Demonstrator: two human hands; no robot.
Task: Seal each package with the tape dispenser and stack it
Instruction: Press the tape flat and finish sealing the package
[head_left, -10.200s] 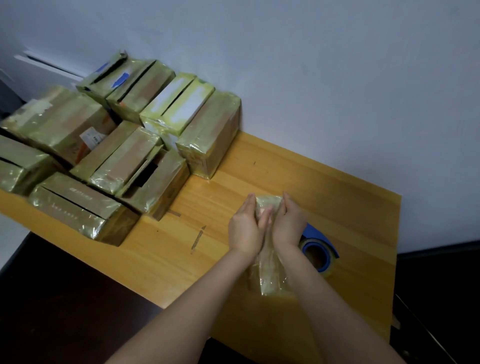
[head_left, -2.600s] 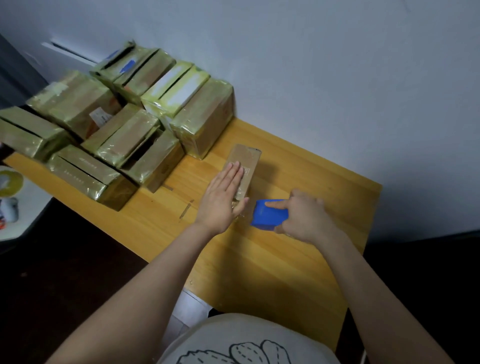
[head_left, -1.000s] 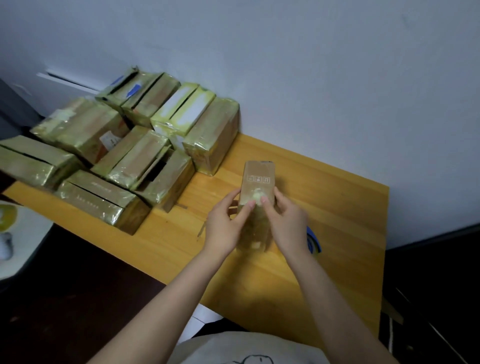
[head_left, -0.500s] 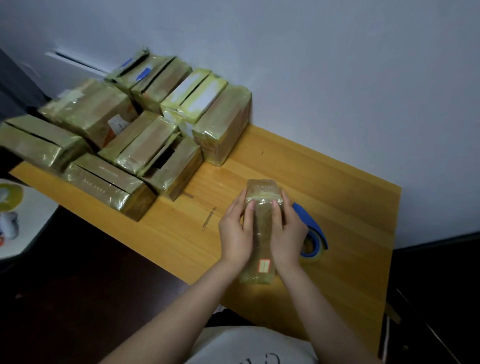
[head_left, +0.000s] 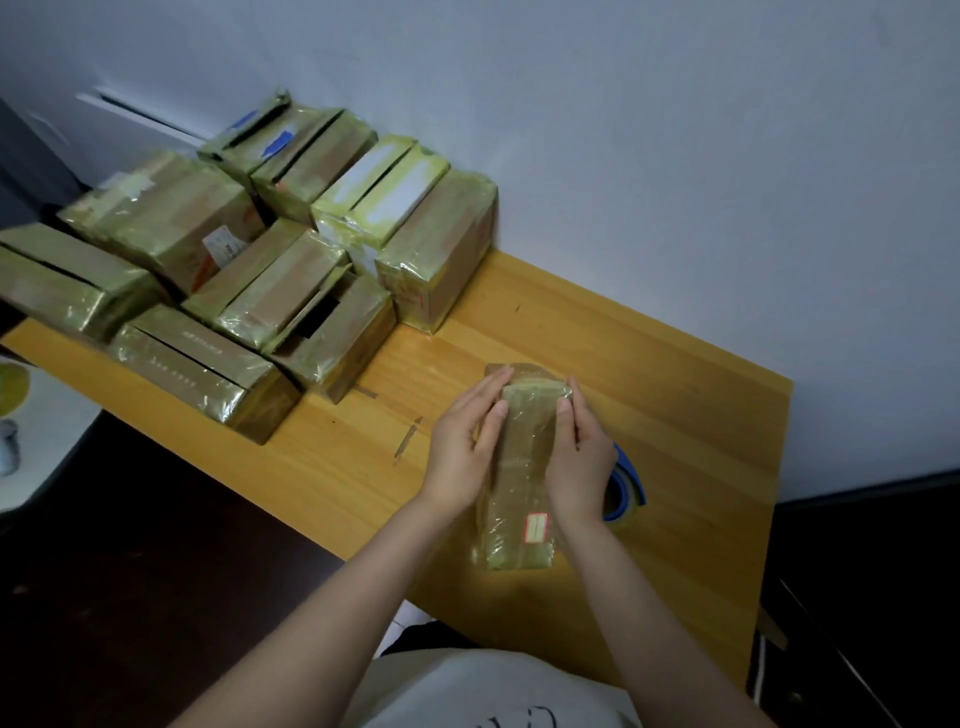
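Both hands on the taped package (head_left: 521, 470), lying lengthwise mid-table (head_left: 675, 410): left hand (head_left: 462, 447) flat along its 9 o'clock side, right hand (head_left: 579, 462) flat at 3 o'clock, fingers straight and pressing. Blue tape dispenser (head_left: 629, 483) peeks out behind the right hand. Taped boxes (head_left: 291, 270) crowd 10 o'clock.

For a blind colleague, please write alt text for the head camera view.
The left hand and right hand press the sides of a tape-wrapped package on a wooden table. A blue tape dispenser lies behind the right hand; taped boxes are piled far left.
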